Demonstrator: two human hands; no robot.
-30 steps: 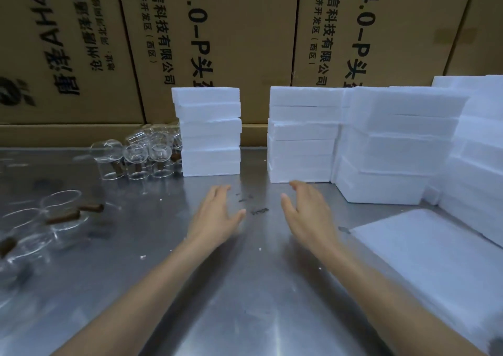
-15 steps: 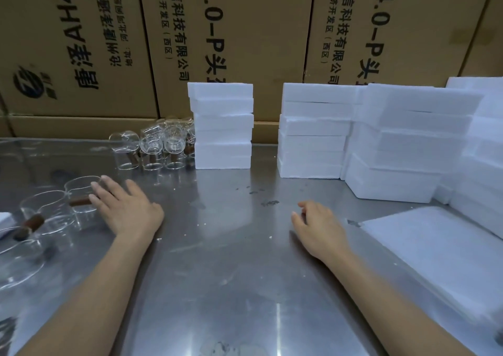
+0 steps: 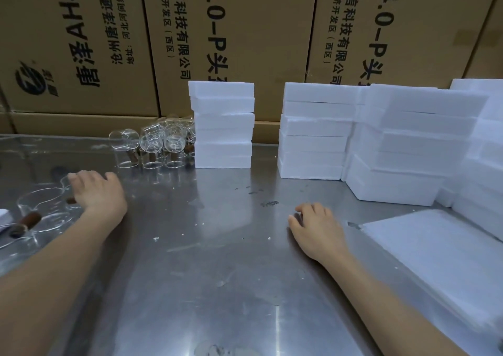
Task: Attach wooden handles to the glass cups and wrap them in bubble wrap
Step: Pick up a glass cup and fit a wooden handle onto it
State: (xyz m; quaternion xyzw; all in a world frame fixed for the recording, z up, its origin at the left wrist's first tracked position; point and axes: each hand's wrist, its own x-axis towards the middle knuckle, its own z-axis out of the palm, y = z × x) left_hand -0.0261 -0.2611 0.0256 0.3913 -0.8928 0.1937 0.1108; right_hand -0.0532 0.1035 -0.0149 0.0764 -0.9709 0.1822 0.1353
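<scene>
Hands lie on a steel table [image 3: 217, 260]: the left hand [image 3: 98, 192] reaches to the left edge and curls its fingers over a glass cup [image 3: 49, 206] with a brown wooden handle [image 3: 71, 200], while the right hand [image 3: 315, 227] rests fingers down on bare metal, loosely bent, holding nothing. More cups [image 3: 152, 146] cluster at the back beside a foam stack [image 3: 223, 124], with flat wrap sheets [image 3: 441, 263] at the right
</scene>
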